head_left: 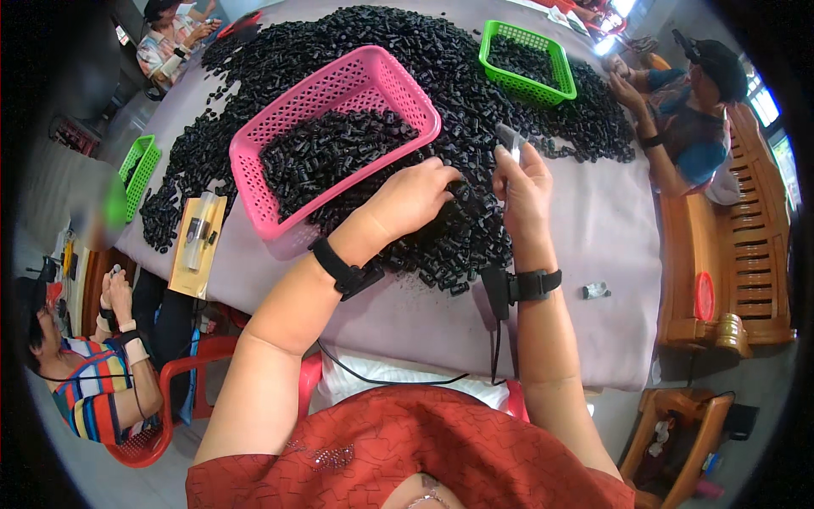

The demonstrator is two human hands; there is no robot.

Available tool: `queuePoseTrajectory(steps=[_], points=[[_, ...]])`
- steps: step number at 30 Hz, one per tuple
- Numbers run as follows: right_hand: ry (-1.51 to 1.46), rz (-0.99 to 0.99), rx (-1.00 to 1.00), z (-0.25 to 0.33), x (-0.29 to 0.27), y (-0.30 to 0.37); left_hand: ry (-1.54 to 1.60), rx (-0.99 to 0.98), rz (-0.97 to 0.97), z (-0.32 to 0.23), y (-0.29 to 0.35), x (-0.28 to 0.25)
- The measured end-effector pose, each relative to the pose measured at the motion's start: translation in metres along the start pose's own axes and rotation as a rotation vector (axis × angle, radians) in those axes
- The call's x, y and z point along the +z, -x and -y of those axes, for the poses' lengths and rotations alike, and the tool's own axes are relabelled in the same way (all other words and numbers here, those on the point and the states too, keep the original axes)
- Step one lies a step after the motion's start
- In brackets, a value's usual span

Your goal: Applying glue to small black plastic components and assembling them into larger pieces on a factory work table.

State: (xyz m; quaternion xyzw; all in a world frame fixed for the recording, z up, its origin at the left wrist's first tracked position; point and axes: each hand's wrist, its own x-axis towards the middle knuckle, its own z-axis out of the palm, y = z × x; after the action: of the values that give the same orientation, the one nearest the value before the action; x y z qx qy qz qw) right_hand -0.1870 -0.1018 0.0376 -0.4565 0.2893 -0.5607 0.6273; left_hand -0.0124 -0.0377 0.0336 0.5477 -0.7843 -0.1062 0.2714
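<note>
Currently both hands work above the surface [610, 229], over a wide heap of small black pieces [441, 250]. The left hand [415, 199] is half closed, palm down, its bent fingertips at the heap just beside the pink basket [314, 97]; whether it grips 1 of the pieces, one cannot tell. The right hand [527, 187], raised to the right of it, pinches a clear sleeve [510, 140] between thumb and fingers, nearly closed, with the sleeve sticking up past the fingertips. What the sleeve contains is too small to make out.

The pink basket stands tilted on the heap, with many black pieces inside. A green basket [530, 87], also with pieces in it, stands at the far right of the heap, and another green tub [140, 161] is at the left edge. A yellow card [182, 280] bearing a clear packet lies left of the pink basket. On the right, a small clear bag [596, 290] lies on bare cloth. Around the surface are 3 other people.
</note>
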Motion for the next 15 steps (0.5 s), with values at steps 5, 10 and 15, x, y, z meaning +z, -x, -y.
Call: queuePoseTrajectory(steps=[5, 10, 15], points=[[0.073, 0.042, 0.016, 0.009, 0.009, 0.009, -0.06, -0.018, -0.048, 0.012, -0.001, 0.004], [0.104, 0.128, -0.059, 0.028, 0.026, 0.021, -0.125, -0.107, 0.041, 0.013, -0.003, 0.005], [0.149, 0.275, -0.082, 0.074, 0.051, 0.065, -0.145, -0.11, 0.039, 0.016, -0.003, 0.008]])
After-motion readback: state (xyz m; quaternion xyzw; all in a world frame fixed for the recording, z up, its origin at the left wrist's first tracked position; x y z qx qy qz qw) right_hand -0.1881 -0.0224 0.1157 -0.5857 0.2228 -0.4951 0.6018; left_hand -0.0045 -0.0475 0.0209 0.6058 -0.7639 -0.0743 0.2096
